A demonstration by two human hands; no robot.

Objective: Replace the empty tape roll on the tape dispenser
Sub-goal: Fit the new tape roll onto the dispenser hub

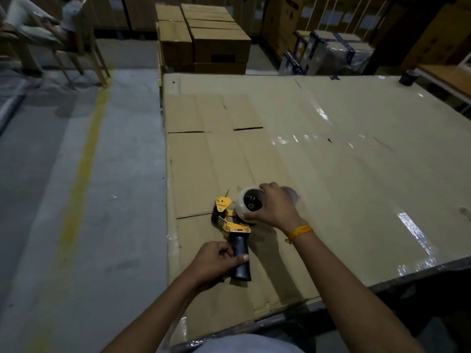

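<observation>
A yellow tape dispenser point(227, 220) with a black handle point(242, 261) lies on a cardboard-covered table point(344, 161) near its front left corner. My left hand point(212, 263) is closed around the handle. A roll of clear tape point(248, 205) sits at the dispenser's spindle end, its open core facing up. My right hand point(276, 207) grips the roll from the right, thumb on its near rim and fingers over its far rim. Whether the roll is seated on the spindle cannot be told.
A dark tape roll point(407, 77) stands at the table's far right corner. Stacked cardboard boxes point(204, 39) rise behind the table. Concrete floor with a yellow line point(84, 161) lies to the left, and a person sits on a wooden chair point(51, 34) at the far left.
</observation>
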